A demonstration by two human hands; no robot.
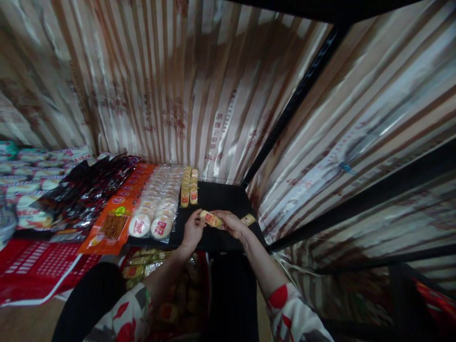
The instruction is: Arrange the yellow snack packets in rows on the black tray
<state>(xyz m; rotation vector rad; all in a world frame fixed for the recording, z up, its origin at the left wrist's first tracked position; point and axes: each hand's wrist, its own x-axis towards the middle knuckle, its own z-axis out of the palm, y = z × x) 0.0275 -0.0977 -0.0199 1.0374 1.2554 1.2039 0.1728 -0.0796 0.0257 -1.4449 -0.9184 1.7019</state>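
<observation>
Both my hands hold one small yellow snack packet (211, 219) with a red label, above the black shelf (223, 197). My left hand (193, 230) pinches its left end, and my right hand (232, 224) grips its right end. Another yellow packet (248, 219) lies on the shelf just beyond my right hand. Farther back on the shelf, two rows of similar yellow packets (189, 186) run toward the curtain. Below my forearms, a red basket holds many more yellow packets (133, 271).
Left of the yellow rows lie round white crackers in clear wrap (162, 227), orange snack bags (113, 224) and dark shiny packets (85, 190). A red plastic basket (32, 266) is at lower left. Black rack bars (295, 104) and a striped curtain (171, 85) enclose the shelf.
</observation>
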